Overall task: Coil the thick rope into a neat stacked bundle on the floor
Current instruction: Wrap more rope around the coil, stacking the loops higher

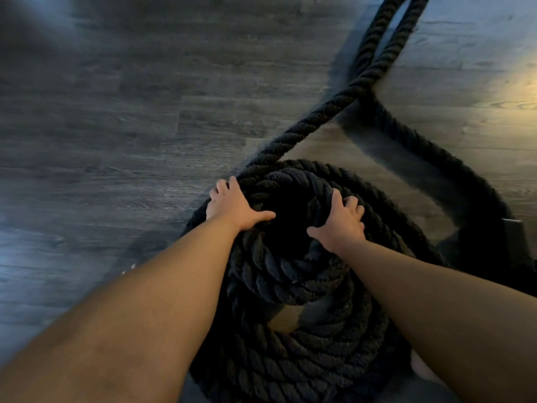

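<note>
Nearest to us, we saw the left forearm (145, 301) and the right forearm (436, 286), both bare, reaching up from the lower edge. They passed over the near side of the rope (305, 338). It was thick, black and twisted, and lay on the floor (116, 126) in wide rings, one ring laid on another. Through the opening in the middle of the lower rings a small patch of floor showed.

Farther in, tighter turns rose into a raised stack, and both hands were on its top turn. The left hand (232, 206) lay on the left side of that turn. Its fingers (222, 187) were spread and bent down over the outer edge, and the thumb pointed in toward the dark centre. The right hand (344, 223) gripped the right side of the same turn, fingers (353, 203) curled over the rope and thumb stretched left toward the centre. The two hands were apart, with the hollow of the stack between them.

Beyond the hands, one length left the far left edge of the coil and ran up to the right. A second, blurred length swung round the right side of the coil. The two met and went on side by side to the top edge. The floor was dark grey wood-look planking, with a warm patch of light at the right edge.
</note>
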